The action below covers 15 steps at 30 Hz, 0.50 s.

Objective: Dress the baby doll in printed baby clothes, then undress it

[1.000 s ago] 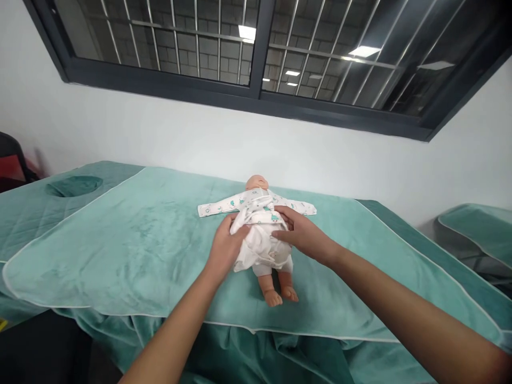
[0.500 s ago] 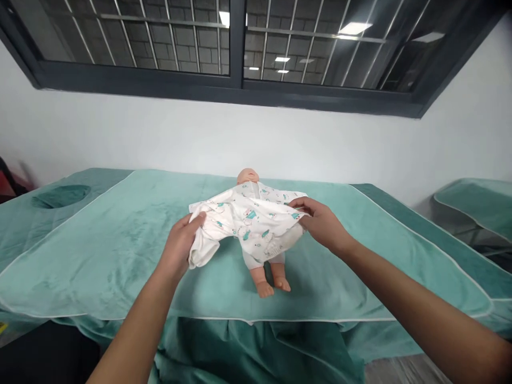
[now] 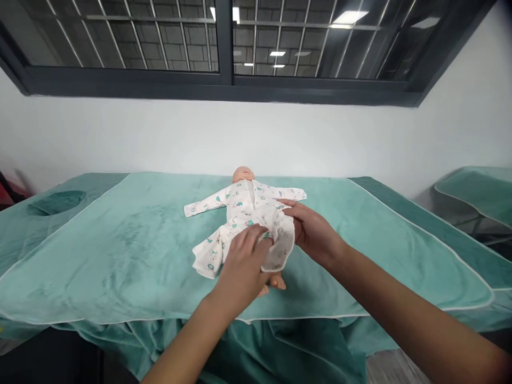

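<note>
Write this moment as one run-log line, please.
left hand: touching printed baby romper at one leg | right hand: touching same leg's side | baby doll: on its back, feet showing | teal blanket: beneath doll

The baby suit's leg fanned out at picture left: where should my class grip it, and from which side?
Probably by its flared hem, from the person's left: this suit leg fans out that way, so its edge is exposed and clear of the left hand.

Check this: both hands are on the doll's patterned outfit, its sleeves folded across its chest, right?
Not quite: the head view shows the sleeves spread out to either side. The left hand and right hand are on the doll's patterned outfit.
</note>
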### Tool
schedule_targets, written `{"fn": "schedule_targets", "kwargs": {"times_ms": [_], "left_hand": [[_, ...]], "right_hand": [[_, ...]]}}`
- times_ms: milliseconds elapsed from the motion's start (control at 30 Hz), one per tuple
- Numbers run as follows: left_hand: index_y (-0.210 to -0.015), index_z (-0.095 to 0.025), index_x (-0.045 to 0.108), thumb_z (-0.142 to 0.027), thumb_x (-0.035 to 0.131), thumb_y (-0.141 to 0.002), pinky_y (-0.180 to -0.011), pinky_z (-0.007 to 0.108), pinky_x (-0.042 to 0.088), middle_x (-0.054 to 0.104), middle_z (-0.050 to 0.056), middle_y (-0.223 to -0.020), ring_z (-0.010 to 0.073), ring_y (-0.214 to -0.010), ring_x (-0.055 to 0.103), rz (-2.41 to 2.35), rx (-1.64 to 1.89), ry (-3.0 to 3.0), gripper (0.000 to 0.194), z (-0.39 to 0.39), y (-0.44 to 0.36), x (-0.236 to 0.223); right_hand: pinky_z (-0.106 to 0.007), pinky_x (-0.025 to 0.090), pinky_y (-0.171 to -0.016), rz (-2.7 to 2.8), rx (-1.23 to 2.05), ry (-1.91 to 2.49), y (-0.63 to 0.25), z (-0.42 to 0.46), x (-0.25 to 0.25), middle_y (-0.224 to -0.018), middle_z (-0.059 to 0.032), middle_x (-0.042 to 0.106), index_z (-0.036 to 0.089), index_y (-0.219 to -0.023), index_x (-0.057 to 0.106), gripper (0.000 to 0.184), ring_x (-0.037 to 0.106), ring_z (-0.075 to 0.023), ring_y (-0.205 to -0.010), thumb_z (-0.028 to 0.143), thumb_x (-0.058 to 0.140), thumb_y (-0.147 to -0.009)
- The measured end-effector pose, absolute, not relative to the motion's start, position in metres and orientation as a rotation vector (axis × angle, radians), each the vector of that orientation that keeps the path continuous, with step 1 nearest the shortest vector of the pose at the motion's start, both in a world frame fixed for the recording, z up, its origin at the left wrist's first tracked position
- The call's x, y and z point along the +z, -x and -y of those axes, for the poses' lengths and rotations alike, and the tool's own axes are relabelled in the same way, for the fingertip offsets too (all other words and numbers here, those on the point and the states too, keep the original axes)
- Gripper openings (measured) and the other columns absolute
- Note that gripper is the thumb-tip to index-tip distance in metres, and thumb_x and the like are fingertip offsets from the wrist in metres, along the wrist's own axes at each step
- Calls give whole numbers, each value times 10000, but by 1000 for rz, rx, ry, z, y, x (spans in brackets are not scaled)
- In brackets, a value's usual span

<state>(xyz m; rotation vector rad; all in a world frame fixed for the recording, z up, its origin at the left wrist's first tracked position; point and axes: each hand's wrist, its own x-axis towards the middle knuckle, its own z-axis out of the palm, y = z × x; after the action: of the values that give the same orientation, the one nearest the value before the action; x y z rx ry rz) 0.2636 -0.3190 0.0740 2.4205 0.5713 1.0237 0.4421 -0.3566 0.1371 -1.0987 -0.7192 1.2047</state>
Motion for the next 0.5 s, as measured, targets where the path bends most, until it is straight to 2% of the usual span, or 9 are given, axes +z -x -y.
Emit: {"fn": "schedule_targets", "kwargs": {"times_ms": [67,100,233,300,400,500], "left_hand": [[-994,-254,629,-97,580,-764,-1054,487,385,566,83,-1276,284,-1259,467,-592,1154,-2344,283,315,-261,83],[-931,-249,633,-83,560,-770,-1046,469,402,582,69,-1250,268,-1228,497,-599,1211,-2249,242,312,-257,90],[-744,-236,605,-200,631,-778,-947,425,498,661,30,-1066,257,-1092,604,-597,1387,-1733,56,306,-243,134],[-739,-241,594,-236,671,-746,-817,395,550,673,4,-900,245,-947,659,-521,1412,-1492,77,312,-241,158],[-759,-225,576,-285,686,-735,-695,340,558,630,-19,-729,228,-839,679,-520,1428,-1268,128,323,-248,191],[-754,-190,571,-326,638,-792,-708,326,557,642,-5,-733,233,-879,679,-589,1390,-1154,156,327,-259,213]], "right_hand": [[-228,464,-569,729,1126,1109,-446,358,138,-784,31,645,287,-1224,613,474,547,-107,-620,235,665,-756],[-232,463,-569,766,1090,1117,-449,360,138,-765,33,636,293,-1217,626,455,540,-107,-613,245,657,-766],[-246,461,-575,1074,946,1189,-462,370,142,-796,-18,651,212,-878,752,160,529,-117,-637,224,611,-803],[-258,474,-607,1278,924,1132,-463,378,152,-835,-29,664,215,-829,755,166,545,-126,-669,210,589,-836],[-295,499,-696,1609,949,958,-457,391,177,-909,-35,659,261,-1010,737,209,578,-151,-766,257,560,-899],[-313,492,-766,1895,824,949,-449,396,196,-972,-46,618,279,-1081,706,240,562,-185,-897,332,651,-854]]}}
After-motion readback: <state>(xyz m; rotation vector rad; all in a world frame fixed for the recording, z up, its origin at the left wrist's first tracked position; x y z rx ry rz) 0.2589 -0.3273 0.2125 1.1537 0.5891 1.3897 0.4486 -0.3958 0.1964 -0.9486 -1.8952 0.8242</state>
